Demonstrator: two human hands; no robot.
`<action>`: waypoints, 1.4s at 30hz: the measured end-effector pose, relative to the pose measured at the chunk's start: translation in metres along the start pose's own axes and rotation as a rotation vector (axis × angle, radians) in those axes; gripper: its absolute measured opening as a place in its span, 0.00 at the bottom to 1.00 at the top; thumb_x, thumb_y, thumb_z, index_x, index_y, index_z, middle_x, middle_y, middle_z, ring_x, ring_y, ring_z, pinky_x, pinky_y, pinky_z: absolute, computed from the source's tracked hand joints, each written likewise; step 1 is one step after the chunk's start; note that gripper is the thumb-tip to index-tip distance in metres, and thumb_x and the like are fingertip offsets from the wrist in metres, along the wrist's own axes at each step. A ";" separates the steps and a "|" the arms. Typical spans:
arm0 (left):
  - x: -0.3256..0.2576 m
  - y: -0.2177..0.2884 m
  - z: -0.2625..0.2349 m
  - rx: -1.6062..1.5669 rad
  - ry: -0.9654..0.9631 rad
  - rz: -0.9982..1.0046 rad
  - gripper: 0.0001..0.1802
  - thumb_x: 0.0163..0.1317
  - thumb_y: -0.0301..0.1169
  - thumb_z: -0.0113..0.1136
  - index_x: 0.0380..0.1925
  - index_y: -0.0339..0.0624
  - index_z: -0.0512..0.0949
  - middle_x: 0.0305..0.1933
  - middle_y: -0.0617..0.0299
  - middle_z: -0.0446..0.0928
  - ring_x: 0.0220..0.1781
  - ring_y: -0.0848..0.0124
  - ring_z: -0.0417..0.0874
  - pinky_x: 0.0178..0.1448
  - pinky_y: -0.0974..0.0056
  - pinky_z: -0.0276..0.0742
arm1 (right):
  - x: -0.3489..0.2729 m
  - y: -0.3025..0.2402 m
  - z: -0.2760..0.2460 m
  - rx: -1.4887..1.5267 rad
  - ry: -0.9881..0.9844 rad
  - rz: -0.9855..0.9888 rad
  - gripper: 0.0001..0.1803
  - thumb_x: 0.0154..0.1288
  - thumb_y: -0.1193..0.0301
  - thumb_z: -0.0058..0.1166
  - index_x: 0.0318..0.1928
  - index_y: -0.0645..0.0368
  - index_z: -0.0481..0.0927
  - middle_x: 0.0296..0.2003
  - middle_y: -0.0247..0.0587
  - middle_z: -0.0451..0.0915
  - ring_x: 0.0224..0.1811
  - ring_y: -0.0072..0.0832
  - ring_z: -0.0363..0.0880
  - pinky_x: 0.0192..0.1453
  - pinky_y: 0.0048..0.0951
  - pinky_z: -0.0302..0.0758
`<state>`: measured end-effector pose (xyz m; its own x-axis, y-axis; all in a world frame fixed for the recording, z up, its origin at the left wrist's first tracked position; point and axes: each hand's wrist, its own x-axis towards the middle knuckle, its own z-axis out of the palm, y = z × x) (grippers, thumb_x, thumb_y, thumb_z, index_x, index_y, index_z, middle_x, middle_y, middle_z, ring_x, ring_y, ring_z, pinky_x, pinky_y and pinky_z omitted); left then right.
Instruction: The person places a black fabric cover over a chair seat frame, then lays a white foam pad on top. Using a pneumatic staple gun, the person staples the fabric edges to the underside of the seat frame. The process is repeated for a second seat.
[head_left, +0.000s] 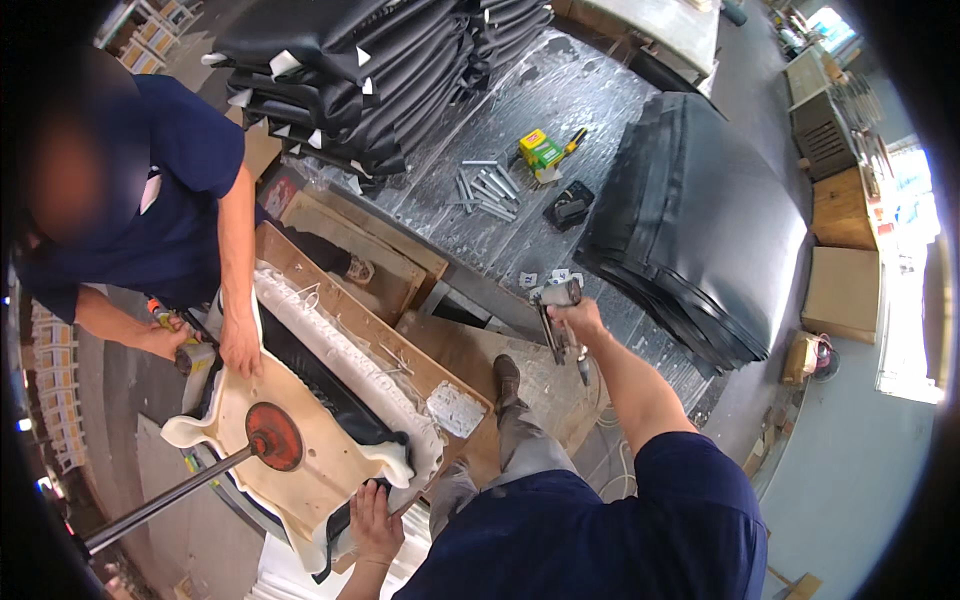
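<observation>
My right hand [580, 318] is closed around the grip of a pneumatic staple gun [556, 300], raised beside the table's near edge with an air hose fitting below it. My left hand [375, 525] has its fingers curled over the edge of a black leather-like cover [340, 522] at the near corner of an upholstered seat. This seat's pale wooden board [325, 420] faces up, and a red round plate [274, 436] on a metal rod presses against it. White padding [385, 462] shows at the board's corners.
Across from me, a co-worker [190, 190] rests one hand on the board and holds another staple gun [195, 355]. Stacked black covers [690, 230] lie on the table [480, 235], with staple strips [488, 188], a yellow-green box [541, 148] and a small black object [570, 206].
</observation>
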<state>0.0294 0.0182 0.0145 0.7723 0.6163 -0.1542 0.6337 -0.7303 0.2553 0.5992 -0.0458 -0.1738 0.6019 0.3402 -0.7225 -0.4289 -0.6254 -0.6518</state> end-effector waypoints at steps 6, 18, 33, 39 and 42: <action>0.022 0.006 -0.001 0.031 -0.043 0.009 0.36 0.73 0.38 0.63 0.75 0.29 0.69 0.81 0.35 0.68 0.82 0.29 0.66 0.85 0.29 0.58 | 0.105 -0.053 -0.002 -0.044 -0.169 0.038 0.17 0.61 0.71 0.83 0.48 0.61 0.90 0.36 0.38 0.90 0.29 0.27 0.84 0.30 0.35 0.79; 0.034 -0.013 -0.003 -0.025 -0.093 -0.039 0.36 0.51 0.31 0.72 0.64 0.35 0.80 0.72 0.43 0.76 0.76 0.38 0.75 0.79 0.32 0.69 | 0.179 -0.036 -0.008 -0.052 -0.195 -0.152 0.28 0.65 0.72 0.73 0.64 0.66 0.84 0.52 0.42 0.89 0.50 0.33 0.87 0.56 0.41 0.80; -0.005 -0.007 0.018 0.101 0.176 -0.053 0.38 0.60 0.45 0.74 0.73 0.53 0.78 0.83 0.62 0.72 0.87 0.55 0.67 0.90 0.42 0.52 | 0.002 -0.059 0.112 -0.207 -0.302 -0.281 0.28 0.79 0.51 0.67 0.68 0.55 0.83 0.42 0.28 0.86 0.38 0.21 0.83 0.36 0.27 0.76; -0.017 0.003 0.015 -0.027 0.126 -0.158 0.42 0.62 0.46 0.75 0.76 0.51 0.75 0.86 0.59 0.66 0.87 0.53 0.64 0.86 0.38 0.60 | -0.159 -0.046 0.222 -0.801 -0.246 -0.633 0.38 0.81 0.40 0.53 0.75 0.55 0.75 0.58 0.70 0.86 0.64 0.66 0.84 0.68 0.56 0.79; -0.015 -0.005 0.006 0.023 0.055 -0.117 0.45 0.63 0.47 0.75 0.80 0.53 0.70 0.87 0.59 0.63 0.87 0.51 0.62 0.86 0.37 0.60 | -0.151 -0.042 0.214 -0.669 -0.278 -0.672 0.36 0.82 0.40 0.50 0.69 0.59 0.78 0.56 0.68 0.87 0.62 0.67 0.85 0.66 0.58 0.79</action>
<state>0.0154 0.0107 0.0096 0.6897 0.7126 -0.1286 0.7207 -0.6586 0.2163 0.3823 0.0798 -0.0870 0.3640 0.8694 -0.3341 0.4648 -0.4804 -0.7438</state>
